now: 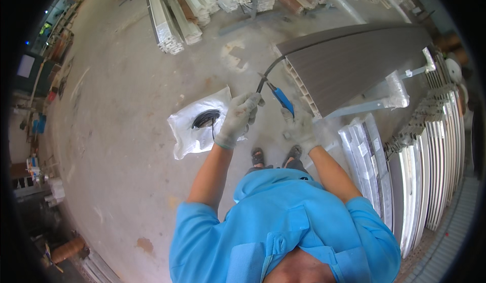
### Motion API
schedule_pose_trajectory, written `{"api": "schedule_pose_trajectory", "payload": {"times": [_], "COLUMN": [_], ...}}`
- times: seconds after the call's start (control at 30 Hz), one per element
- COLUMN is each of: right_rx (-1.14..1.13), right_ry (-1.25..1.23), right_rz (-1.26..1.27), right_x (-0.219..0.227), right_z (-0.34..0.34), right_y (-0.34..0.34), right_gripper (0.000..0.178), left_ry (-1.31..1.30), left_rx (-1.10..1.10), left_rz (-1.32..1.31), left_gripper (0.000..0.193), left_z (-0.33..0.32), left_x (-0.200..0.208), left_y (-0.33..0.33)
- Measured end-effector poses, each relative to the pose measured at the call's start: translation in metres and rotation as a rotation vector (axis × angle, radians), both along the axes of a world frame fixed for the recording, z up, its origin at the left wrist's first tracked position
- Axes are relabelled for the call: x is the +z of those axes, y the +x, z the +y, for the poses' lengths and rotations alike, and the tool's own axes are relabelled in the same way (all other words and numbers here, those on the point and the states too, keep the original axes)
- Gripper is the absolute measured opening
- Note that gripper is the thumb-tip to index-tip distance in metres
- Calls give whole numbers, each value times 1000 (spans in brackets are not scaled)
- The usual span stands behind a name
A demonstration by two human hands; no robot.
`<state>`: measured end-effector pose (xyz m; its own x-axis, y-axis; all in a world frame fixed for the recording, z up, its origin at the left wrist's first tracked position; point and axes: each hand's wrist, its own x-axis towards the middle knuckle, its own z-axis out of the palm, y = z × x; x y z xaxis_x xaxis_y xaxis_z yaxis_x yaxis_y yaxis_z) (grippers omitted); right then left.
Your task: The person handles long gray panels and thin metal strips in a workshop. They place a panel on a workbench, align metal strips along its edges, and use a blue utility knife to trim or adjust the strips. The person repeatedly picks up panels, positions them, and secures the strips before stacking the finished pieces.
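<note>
My left hand [240,117], in a pale work glove, is closed around a thin black strip [275,64]. From there the strip curves up to the end of a dark brown panel [349,60] and runs along its far edge. In my right hand [300,127], also gloved, is a pair of blue-handled pliers [282,100]. Their jaws are at the strip just above my left hand; whether they are closed on it cannot be made out. Left of my left hand, a coil of black strip [205,118] lies on a white plastic sack [190,140] on the floor.
The panel's near end shows hollow cells, and a wrapped metal support arm [362,107] is beside it. Long white profiles [167,32] lie stacked at the back. Upright panels [428,166] and plastic-wrapped profiles [365,151] stand close on my right. Concrete floor [116,146] stretches to the left.
</note>
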<state>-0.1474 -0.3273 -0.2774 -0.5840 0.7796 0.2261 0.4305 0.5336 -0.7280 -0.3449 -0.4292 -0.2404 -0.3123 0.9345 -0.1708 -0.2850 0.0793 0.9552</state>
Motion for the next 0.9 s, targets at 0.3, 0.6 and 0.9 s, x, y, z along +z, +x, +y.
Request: {"api": "schedule_pose_trajectory", "payload": {"times": [0.3,0.6,0.9], "right_rx": [29,-8,-117], "right_ry": [-140,-47,-442], "right_rz": [-121,-19,-1115], "right_x": [-8,-30,-137], "right_z": [-14,-5,8], "right_y": [0,-3,147], "right_gripper": [34,28,52], "left_ry": [-90,-104,246], "left_rx": [-11,-6,439], "left_rz": [58,-2,433], "left_gripper": [34,35,34], "left_z": [-6,-10,-62], "left_x": [4,11,86], "left_y": [-6,-4,-66]}}
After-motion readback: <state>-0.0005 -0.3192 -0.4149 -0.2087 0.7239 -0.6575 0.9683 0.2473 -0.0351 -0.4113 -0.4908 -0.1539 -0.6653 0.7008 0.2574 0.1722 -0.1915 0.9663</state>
